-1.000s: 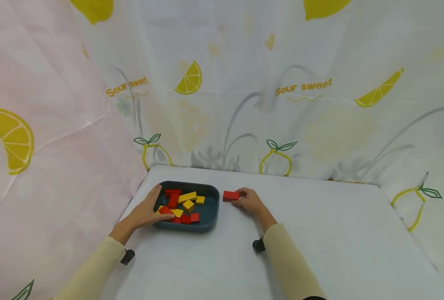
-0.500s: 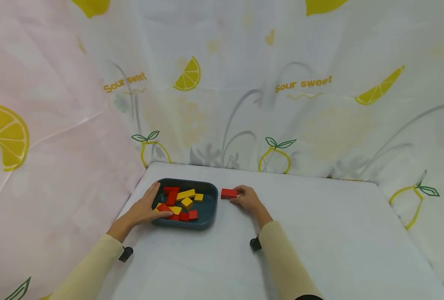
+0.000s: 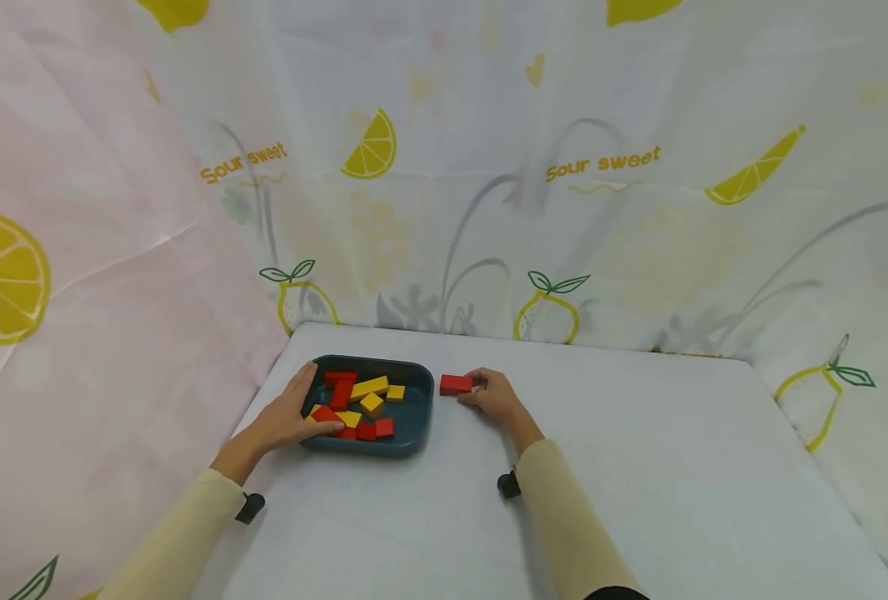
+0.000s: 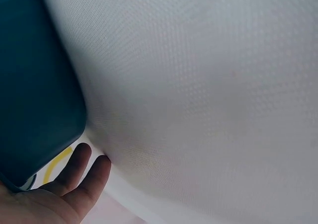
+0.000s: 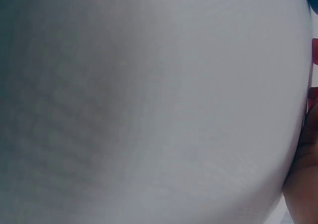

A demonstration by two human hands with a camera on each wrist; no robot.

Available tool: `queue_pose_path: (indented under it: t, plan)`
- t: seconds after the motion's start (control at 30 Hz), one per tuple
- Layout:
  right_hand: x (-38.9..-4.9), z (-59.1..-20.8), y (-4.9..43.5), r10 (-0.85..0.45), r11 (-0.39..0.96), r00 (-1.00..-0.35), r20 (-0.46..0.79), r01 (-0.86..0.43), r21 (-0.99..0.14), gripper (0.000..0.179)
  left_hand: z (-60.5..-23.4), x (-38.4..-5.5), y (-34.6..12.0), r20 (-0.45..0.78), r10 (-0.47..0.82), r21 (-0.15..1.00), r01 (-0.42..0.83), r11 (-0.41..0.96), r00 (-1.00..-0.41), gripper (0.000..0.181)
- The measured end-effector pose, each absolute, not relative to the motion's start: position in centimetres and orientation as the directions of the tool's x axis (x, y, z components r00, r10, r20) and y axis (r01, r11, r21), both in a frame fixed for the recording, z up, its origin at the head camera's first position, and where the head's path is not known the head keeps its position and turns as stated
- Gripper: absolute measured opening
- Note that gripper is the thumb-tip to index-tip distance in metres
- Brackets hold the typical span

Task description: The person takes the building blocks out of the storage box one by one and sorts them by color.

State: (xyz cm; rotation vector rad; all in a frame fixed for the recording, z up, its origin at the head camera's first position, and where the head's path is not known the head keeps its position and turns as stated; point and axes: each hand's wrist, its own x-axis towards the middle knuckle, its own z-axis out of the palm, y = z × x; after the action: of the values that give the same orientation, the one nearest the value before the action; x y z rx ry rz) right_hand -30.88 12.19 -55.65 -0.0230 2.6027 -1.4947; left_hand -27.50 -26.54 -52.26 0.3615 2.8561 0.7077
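Note:
On the left of the white table in the head view is a dark blue-grey tray (image 3: 413, 425) with red and yellow blocks in it. My left hand (image 3: 282, 421) rests along the tray's left end, fingers stretched along its side and the thumb reaching over the near rim, by a red block (image 3: 327, 415). Two extended fingers (image 4: 79, 167) show beside the tray's outer wall (image 4: 39, 90) in the left wrist view. Just right of the tray, my right hand (image 3: 492, 396) pinches a red rectangular block (image 3: 455, 385) by its right end. The right wrist view catches only part of this hand (image 5: 303, 179).
Among the tray's blocks are a long yellow block (image 3: 369, 388), a yellow cube (image 3: 372, 405) and a red piece (image 3: 341, 394). The white table (image 3: 639, 467) extends to the right. A lemon-print cloth (image 3: 444, 167) hangs behind it and on both sides.
The whole head view has shifted slightly. Relative to the tray, both hands and the held red block keep nearly the same place and hold.

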Motion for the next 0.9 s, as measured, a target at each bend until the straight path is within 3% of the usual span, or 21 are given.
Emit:
queue_pose_path:
  t: [0.9]
  plan:
    - [-30.96,-55.61,11.94,-0.089,0.512,-0.985,-0.146,0.08,-0.855,0.039,-52.33,-27.66,-26.87,-0.11,0.276,0.476,0.194,0.858,-0.955,0.127]
